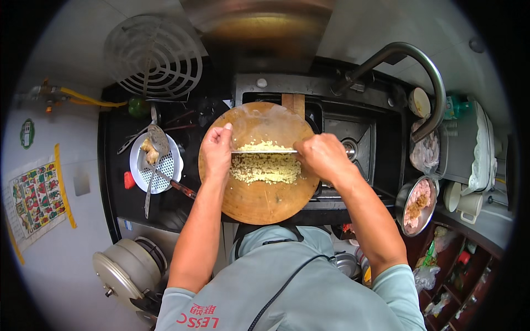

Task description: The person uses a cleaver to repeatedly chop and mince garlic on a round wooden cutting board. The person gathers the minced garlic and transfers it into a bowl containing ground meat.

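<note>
A knife blade (pixel 265 152), seen nearly edge-on, lies across finely chopped pale-yellow pieces (pixel 267 167) on a round wooden chopping board (pixel 265 202). My right hand (pixel 325 157) is closed around the knife's handle end, at the right of the board; the handle itself is hidden by the fingers. At the blade's other end, my left hand (pixel 218 147) pinches the tip between thumb and fingers. Chopped pieces lie on both sides of the blade. The board rests over the edge of a dark sink.
Left of the board is a white colander (pixel 179 167) with ginger (pixel 150 151) and a skimmer (pixel 158 138). A curved faucet (pixel 437 82) rises over the sink (pixel 368 165). At the right stands a metal bowl (pixel 432 202) of minced meat. A pressure cooker (pixel 120 269) is at lower left.
</note>
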Tool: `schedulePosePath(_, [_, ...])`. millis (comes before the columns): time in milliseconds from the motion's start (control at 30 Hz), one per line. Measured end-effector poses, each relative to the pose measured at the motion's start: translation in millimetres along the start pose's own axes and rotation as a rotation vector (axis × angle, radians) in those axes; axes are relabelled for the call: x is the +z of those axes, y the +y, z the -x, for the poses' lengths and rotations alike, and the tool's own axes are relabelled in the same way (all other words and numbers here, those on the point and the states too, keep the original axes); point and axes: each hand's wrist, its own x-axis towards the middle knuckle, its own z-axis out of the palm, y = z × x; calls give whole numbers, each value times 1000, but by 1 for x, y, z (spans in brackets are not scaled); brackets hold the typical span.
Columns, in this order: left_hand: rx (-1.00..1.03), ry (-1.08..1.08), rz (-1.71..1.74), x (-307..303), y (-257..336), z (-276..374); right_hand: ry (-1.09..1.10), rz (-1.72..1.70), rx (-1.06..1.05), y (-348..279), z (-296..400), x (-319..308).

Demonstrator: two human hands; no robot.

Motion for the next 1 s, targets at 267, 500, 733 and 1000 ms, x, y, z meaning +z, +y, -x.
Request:
schedulePosePath(267, [35, 1, -82, -5, -5, -42, 13, -18, -22, 6, -32, 10])
schedulePosePath(500, [25, 13, -59, -9, -11, -7, -18, 16, -14, 0, -10, 17])
schedulePosePath(733, [0, -3, -7, -19, -25, 24, -57, 31, -29, -2, 10, 25])
schedulePosePath(1000, [34, 30, -61, -24, -31, 37, -49, -24, 6, -22, 37, 28])
